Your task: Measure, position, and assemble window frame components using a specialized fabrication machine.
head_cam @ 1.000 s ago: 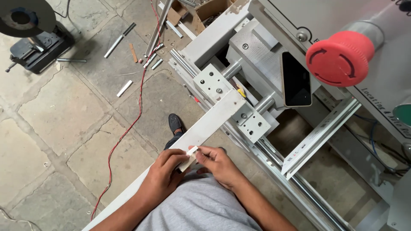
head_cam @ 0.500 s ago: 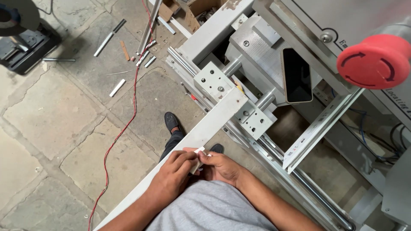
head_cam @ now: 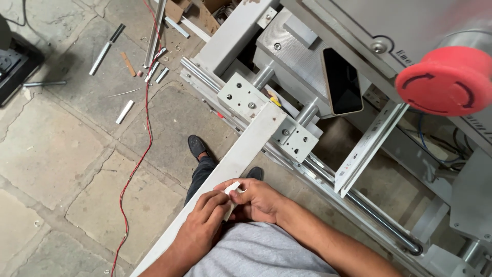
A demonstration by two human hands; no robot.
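The grey machine (head_cam: 307, 56) fills the upper right and runs off the top and right edges, so its full shape cannot be made out. Its red round push button (head_cam: 447, 81) is close to the camera, blurred, and hides the panel behind it. A dark phone (head_cam: 342, 80) lies on the machine just left of that button.

The stone floor (head_cam: 56, 154) takes the whole left side, with plenty of bare room beside the machine. A red cable (head_cam: 134, 169) winds down across it, and short metal offcuts (head_cam: 106, 49) lie scattered near the top, well apart from the machine. A dark object at the far left edge is cut off and cannot be identified.

The long white profile (head_cam: 241, 154) slants from the machine's clamp block (head_cam: 299, 142) down towards the bottom edge, where its lower end is hidden behind the forearm and the grey shirt (head_cam: 256, 256). Its left edge hangs free over the floor; a black shoe (head_cam: 197, 147) shows just beyond it.

Below the machine, both hands meet on the profile. The left hand (head_cam: 205, 225) and the right hand (head_cam: 256, 200) are both pinched on a small white piece (head_cam: 231, 191) that sits against the profile; the fingers cover most of it, so its shape is hard to tell.
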